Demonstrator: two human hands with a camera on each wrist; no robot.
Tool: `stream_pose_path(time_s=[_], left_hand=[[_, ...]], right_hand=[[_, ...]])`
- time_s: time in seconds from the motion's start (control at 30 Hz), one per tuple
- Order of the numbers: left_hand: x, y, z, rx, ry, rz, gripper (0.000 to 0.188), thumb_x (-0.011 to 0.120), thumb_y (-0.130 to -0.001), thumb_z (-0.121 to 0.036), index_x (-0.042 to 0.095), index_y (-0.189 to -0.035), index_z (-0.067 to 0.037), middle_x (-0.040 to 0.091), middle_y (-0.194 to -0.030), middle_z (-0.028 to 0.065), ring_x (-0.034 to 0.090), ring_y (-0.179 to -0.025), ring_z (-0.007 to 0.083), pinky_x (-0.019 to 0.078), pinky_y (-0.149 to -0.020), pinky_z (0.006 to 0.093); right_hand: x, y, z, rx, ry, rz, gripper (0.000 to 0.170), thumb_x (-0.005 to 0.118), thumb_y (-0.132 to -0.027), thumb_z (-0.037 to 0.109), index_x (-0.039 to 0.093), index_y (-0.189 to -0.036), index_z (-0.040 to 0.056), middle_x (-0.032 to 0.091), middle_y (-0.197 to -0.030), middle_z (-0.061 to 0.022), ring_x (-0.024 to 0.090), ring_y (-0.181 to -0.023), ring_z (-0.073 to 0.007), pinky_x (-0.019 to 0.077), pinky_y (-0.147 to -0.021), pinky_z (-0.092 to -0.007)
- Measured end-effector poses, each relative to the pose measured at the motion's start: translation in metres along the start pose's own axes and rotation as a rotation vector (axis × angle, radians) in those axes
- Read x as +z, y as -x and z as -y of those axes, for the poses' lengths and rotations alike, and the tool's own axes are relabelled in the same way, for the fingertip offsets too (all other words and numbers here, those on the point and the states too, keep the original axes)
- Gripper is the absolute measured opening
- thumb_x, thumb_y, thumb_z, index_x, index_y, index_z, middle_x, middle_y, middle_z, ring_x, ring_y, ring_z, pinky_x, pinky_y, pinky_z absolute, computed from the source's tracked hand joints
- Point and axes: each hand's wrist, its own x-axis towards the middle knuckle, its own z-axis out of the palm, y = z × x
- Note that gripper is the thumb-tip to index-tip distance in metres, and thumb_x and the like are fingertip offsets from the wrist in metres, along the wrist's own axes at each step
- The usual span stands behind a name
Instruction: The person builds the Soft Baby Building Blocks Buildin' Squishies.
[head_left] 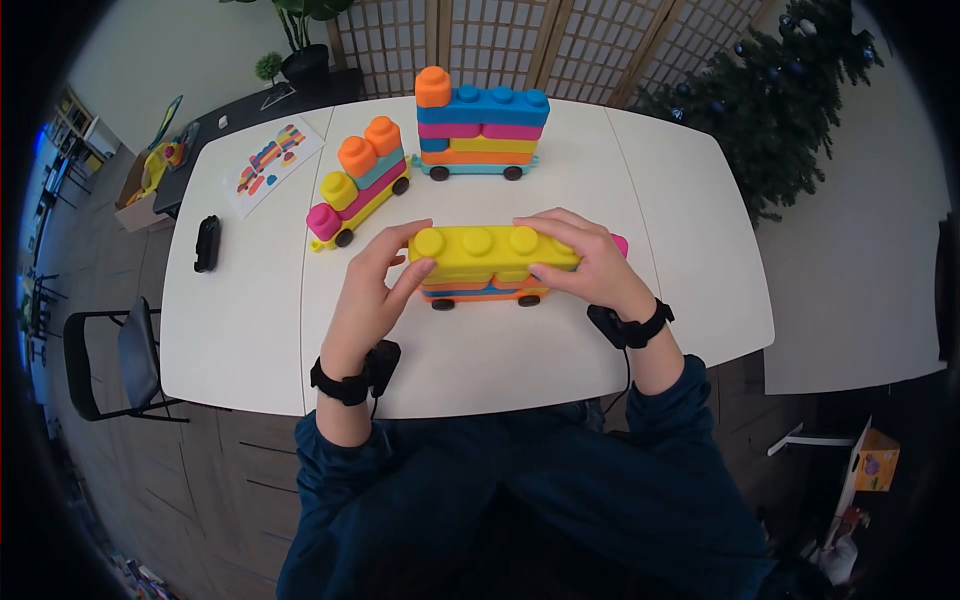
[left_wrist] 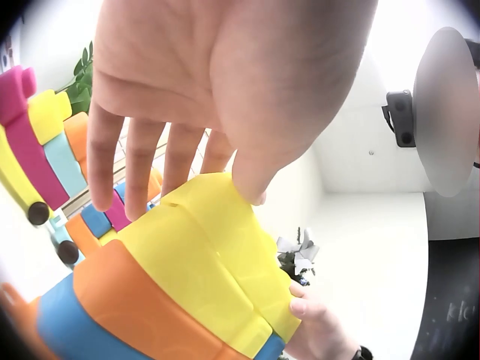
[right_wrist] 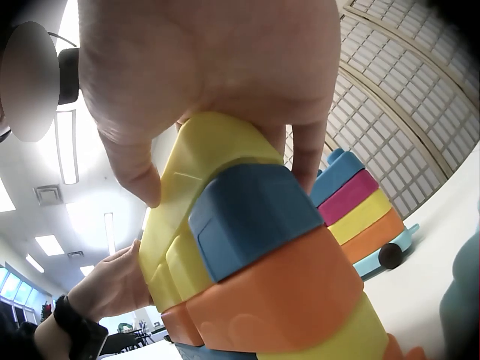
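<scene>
A long yellow block (head_left: 478, 248) tops a stack of toy building blocks on a wheeled base (head_left: 487, 298) at mid-table. My left hand (head_left: 372, 280) holds the yellow block's left end, thumb on the near side and fingers on the far side. At the other end my right hand (head_left: 592, 262) grips it, thumb in front and fingers over the back. In the right wrist view, a blue block (right_wrist: 251, 217) sits under the yellow one, with an orange block (right_wrist: 281, 300) below it. Part of a magenta piece (head_left: 621, 244) shows behind the right hand.
Behind stands a wheeled block wagon (head_left: 480, 130) with an orange block on top. Left of it is a stepped wagon (head_left: 365, 190). A picture sheet (head_left: 275, 160) and a black case (head_left: 207, 243) lie on the left of the white table (head_left: 700, 290). A chair (head_left: 138, 350) stands left.
</scene>
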Motion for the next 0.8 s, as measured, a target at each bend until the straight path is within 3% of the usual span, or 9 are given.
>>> stream_pose_path(time_s=[0.17, 0.3, 0.4, 0.47, 0.5, 0.57, 0.63, 0.7, 0.8], left_hand=[[0.006, 0.000, -0.006, 0.112, -0.053, -0.047, 0.051, 0.072, -0.097, -0.021, 0.056, -0.142, -0.006, 0.064, -0.134, 0.0168, 0.062, -0.123, 0.0336, 0.0489, -0.105, 0.0416], [0.005, -0.003, -0.014, 0.186, -0.121, -0.097, 0.053, 0.075, -0.094, -0.021, 0.056, -0.141, -0.004, 0.064, -0.133, 0.0179, 0.061, -0.123, 0.0358, 0.0475, -0.105, 0.0416], [0.003, -0.004, -0.013, 0.162, -0.177, -0.053, 0.047, 0.074, -0.094, -0.016, 0.061, -0.138, -0.007, 0.066, -0.133, 0.0125, 0.063, -0.123, 0.0292, 0.0512, -0.103, 0.0418], [0.005, -0.005, -0.009, 0.158, -0.173, -0.069, 0.043, 0.075, -0.094, -0.016, 0.063, -0.135, -0.007, 0.068, -0.130, 0.0120, 0.065, -0.120, 0.0284, 0.0522, -0.101, 0.0407], [0.007, -0.005, -0.008, 0.151, -0.170, -0.085, 0.040, 0.076, -0.094, -0.016, 0.065, -0.131, -0.006, 0.070, -0.126, 0.0115, 0.066, -0.117, 0.0277, 0.0531, -0.098, 0.0395], [0.008, -0.005, -0.010, 0.122, -0.157, -0.086, 0.038, 0.076, -0.094, -0.016, 0.065, -0.129, -0.005, 0.070, -0.124, 0.0110, 0.067, -0.115, 0.0269, 0.0538, -0.097, 0.0388], [0.009, -0.005, -0.011, 0.094, -0.147, -0.088, 0.036, 0.076, -0.094, -0.016, 0.066, -0.127, -0.005, 0.071, -0.123, 0.0105, 0.068, -0.113, 0.0261, 0.0545, -0.096, 0.0380], [0.010, -0.005, -0.012, 0.100, -0.114, -0.116, 0.035, 0.078, -0.092, -0.018, 0.066, -0.122, -0.004, 0.070, -0.117, 0.0142, 0.068, -0.105, 0.0331, 0.0538, -0.091, 0.0365], [0.011, -0.006, -0.010, 0.100, -0.098, -0.111, 0.034, 0.077, -0.093, -0.019, 0.065, -0.121, -0.004, 0.070, -0.117, 0.0139, 0.069, -0.105, 0.0320, 0.0548, -0.090, 0.0375]], right_hand=[[-0.005, 0.002, 0.006, -0.029, 0.042, -0.120, 0.052, 0.079, -0.087, 0.019, 0.066, -0.136, 0.0074, 0.065, -0.132, -0.0142, 0.060, -0.126, -0.0316, 0.0476, -0.108, -0.0383], [-0.028, 0.014, -0.019, 0.025, -0.087, -0.238, 0.047, 0.076, -0.092, 0.021, 0.065, -0.136, 0.0073, 0.064, -0.135, -0.0139, 0.059, -0.129, -0.0306, 0.0445, -0.112, -0.0401], [-0.041, 0.027, -0.040, 0.187, 0.084, -0.182, 0.039, 0.071, -0.093, 0.017, 0.066, -0.131, 0.0076, 0.065, -0.134, -0.0124, 0.060, -0.126, -0.0314, 0.0451, -0.110, -0.0422], [-0.044, 0.033, -0.050, 0.319, 0.231, -0.005, 0.034, 0.071, -0.091, 0.013, 0.068, -0.125, 0.0091, 0.067, -0.129, -0.0109, 0.062, -0.121, -0.0310, 0.0448, -0.108, -0.0428], [-0.044, 0.037, -0.056, 0.321, 0.233, -0.005, 0.034, 0.071, -0.091, 0.013, 0.068, -0.125, 0.0091, 0.067, -0.129, -0.0109, 0.062, -0.121, -0.0310, 0.0448, -0.108, -0.0428], [-0.041, 0.045, -0.068, 0.206, 0.574, 0.108, 0.031, 0.071, -0.088, 0.005, 0.070, -0.118, 0.0082, 0.068, -0.124, -0.0107, 0.066, -0.113, -0.0312, 0.0498, -0.101, -0.0410], [-0.036, 0.050, -0.081, 0.224, 0.627, 0.080, 0.030, 0.072, -0.086, 0.003, 0.070, -0.116, 0.0076, 0.069, -0.121, -0.0105, 0.066, -0.111, -0.0313, 0.0507, -0.099, -0.0399], [-0.034, 0.052, -0.090, 0.240, 0.680, 0.051, 0.030, 0.073, -0.085, 0.002, 0.070, -0.115, 0.0070, 0.070, -0.119, -0.0104, 0.067, -0.109, -0.0313, 0.0517, -0.097, -0.0388], [-0.038, 0.050, -0.096, 0.325, 0.593, 0.044, 0.032, 0.073, -0.085, 0.001, 0.069, -0.116, 0.0072, 0.071, -0.114, -0.0111, 0.068, -0.105, -0.0322, 0.0519, -0.097, -0.0387]])
